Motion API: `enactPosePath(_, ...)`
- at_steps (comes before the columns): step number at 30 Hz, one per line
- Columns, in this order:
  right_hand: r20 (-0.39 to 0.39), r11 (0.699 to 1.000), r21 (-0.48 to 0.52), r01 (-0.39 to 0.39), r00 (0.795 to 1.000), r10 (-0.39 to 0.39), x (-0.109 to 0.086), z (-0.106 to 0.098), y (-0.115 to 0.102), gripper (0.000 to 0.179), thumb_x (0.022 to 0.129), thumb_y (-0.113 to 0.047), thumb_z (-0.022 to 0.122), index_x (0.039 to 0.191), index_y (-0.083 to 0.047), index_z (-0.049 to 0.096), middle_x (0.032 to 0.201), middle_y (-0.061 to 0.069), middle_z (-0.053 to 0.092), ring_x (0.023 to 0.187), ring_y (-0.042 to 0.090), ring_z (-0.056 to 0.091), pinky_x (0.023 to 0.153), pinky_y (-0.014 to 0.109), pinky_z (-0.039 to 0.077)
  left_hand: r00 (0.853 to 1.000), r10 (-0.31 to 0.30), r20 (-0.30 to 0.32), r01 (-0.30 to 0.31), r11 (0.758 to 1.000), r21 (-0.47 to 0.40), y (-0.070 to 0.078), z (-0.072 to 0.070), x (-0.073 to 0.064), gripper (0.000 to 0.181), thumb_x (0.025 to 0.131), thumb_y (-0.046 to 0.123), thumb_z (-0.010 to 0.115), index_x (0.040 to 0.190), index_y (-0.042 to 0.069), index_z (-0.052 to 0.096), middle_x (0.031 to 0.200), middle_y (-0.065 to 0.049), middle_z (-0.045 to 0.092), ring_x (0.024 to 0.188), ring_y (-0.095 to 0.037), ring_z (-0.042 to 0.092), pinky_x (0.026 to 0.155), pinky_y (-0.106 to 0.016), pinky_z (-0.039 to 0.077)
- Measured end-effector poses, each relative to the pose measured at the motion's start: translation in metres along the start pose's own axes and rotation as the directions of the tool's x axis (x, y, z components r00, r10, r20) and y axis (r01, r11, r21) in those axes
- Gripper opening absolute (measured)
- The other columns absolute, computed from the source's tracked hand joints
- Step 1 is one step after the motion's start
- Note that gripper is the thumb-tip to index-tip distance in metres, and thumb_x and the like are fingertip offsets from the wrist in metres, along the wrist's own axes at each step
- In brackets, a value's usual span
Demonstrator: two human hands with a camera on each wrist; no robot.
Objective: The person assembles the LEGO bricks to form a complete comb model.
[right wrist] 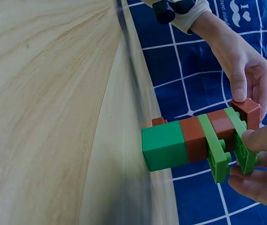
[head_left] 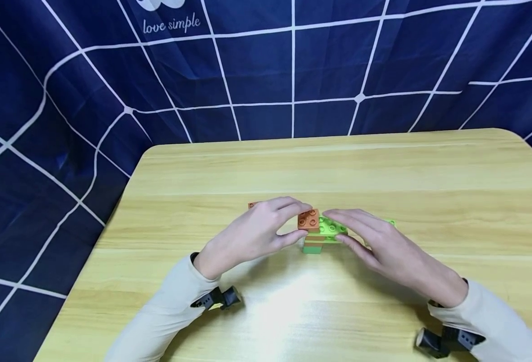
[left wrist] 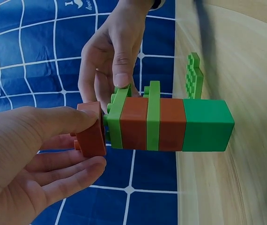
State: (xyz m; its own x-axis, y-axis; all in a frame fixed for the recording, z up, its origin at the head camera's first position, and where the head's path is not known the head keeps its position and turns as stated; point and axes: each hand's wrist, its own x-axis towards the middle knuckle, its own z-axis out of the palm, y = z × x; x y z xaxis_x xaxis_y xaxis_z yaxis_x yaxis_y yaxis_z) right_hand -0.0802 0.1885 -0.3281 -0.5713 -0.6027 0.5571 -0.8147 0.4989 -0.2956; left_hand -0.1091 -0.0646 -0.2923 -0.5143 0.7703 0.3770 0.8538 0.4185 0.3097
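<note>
My left hand (head_left: 263, 221) pinches a brown toy building brick (left wrist: 92, 131) between thumb and fingers, right at the studs of the stack's top end. In the left wrist view the brick looks slightly tilted, and some studs show beside it. From the bottom up, the stack has a green block (left wrist: 208, 125), a brown brick (left wrist: 172, 124), a light green plate (left wrist: 153, 117), a second brown brick (left wrist: 134, 119) and a light green top plate (right wrist: 244, 149). My right hand (head_left: 383, 241) holds that top plate by its overhanging end, thumb on one side and fingers on the other.
Another light green plate (left wrist: 194, 77) lies on the wooden table (head_left: 202, 176), partly behind my right hand in the head view. Another brown brick (head_left: 251, 204) peeks out behind my left hand. A dark blue gridded cloth (head_left: 261, 65) hangs behind the table.
</note>
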Motion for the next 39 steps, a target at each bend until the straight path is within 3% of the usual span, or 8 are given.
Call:
enactPosePath(3,0.024,0.999,-0.008,-0.036,0.999,0.036,-0.001,-0.001,-0.001,0.041,0.098,-0.027,0.054,0.134,-0.007,0.054,0.128,0.009,0.062,0.115,0.026,0.06,0.109,0.013,0.036,1.0,-0.006,0.013,0.006,1.0,-0.003,0.001,0.001,0.002,0.034,0.09,0.019,0.068,0.118,0.0,0.063,0.113,-0.009,0.068,0.106,-0.017,0.065,0.095,-0.018,0.052)
enactPosePath(7,-0.002,0.999,-0.007,-0.04,0.999,0.04,-0.001,-0.002,-0.003,0.044,0.099,-0.031,0.053,0.134,-0.006,0.055,0.133,0.011,0.058,0.119,0.026,0.057,0.111,0.013,0.034,1.0,-0.014,0.027,0.014,1.0,0.008,0.002,0.003,0.004,0.034,0.09,0.019,0.068,0.118,0.0,0.063,0.114,-0.01,0.068,0.107,-0.019,0.065,0.095,-0.02,0.052)
enactPosePath(14,-0.131,0.995,-0.007,0.099,0.986,-0.099,0.005,0.002,-0.006,0.043,0.102,-0.032,0.045,0.123,0.001,0.062,0.126,0.017,0.06,0.116,0.028,0.057,0.111,0.017,0.037,1.0,-0.007,0.015,0.007,1.0,0.008,0.002,0.007,0.005,0.033,0.09,0.02,0.067,0.118,0.001,0.064,0.114,-0.009,0.068,0.107,-0.018,0.065,0.095,-0.019,0.052)
enactPosePath(19,-0.163,0.977,-0.042,0.207,0.964,-0.211,0.006,0.006,-0.006,0.039,0.102,-0.024,0.045,0.12,0.005,0.063,0.123,0.021,0.062,0.114,0.031,0.057,0.112,0.023,0.038,0.997,0.028,-0.068,-0.03,0.999,-0.015,-0.001,0.012,0.002,0.037,0.089,0.021,0.069,0.119,0.0,0.062,0.116,-0.01,0.067,0.11,-0.018,0.064,0.099,-0.016,0.048)
enactPosePath(23,-0.174,0.968,-0.066,0.244,0.952,-0.252,0.006,0.007,-0.006,0.038,0.102,-0.022,0.045,0.12,0.007,0.063,0.125,0.023,0.061,0.117,0.032,0.057,0.112,0.027,0.039,0.983,0.084,-0.161,-0.087,0.996,-0.015,-0.004,0.015,-0.003,0.038,0.087,0.02,0.071,0.117,-0.001,0.063,0.118,-0.013,0.066,0.113,-0.021,0.062,0.104,-0.016,0.043)
enactPosePath(27,-0.165,0.963,-0.088,0.255,0.95,-0.266,0.006,0.008,-0.005,0.039,0.102,-0.022,0.044,0.12,0.008,0.062,0.125,0.023,0.062,0.121,0.031,0.055,0.113,0.03,0.038,0.961,0.18,-0.212,-0.172,0.984,0.053,-0.007,0.017,-0.007,0.033,0.086,0.018,0.072,0.113,-0.001,0.065,0.115,-0.014,0.066,0.11,-0.021,0.063,0.105,-0.017,0.044)
enactPosePath(32,-0.164,0.96,-0.097,0.262,0.948,-0.275,0.006,0.008,-0.004,0.039,0.102,-0.02,0.043,0.12,0.008,0.062,0.125,0.023,0.061,0.124,0.03,0.053,0.114,0.03,0.037,0.937,0.277,-0.213,-0.257,0.959,0.118,-0.008,0.02,-0.009,0.029,0.086,0.014,0.071,0.111,-0.001,0.066,0.115,-0.013,0.066,0.11,-0.02,0.063,0.104,-0.018,0.045)
enactPosePath(39,-0.15,0.956,-0.097,0.275,0.946,-0.287,0.005,0.007,-0.003,0.038,0.102,-0.019,0.043,0.12,0.009,0.062,0.126,0.023,0.061,0.126,0.027,0.053,0.114,0.026,0.037,0.927,0.314,-0.203,-0.287,0.946,0.154,-0.007,0.022,-0.007,0.027,0.086,0.01,0.069,0.11,-0.003,0.069,0.116,-0.016,0.068,0.113,-0.024,0.063,0.106,-0.021,0.044)
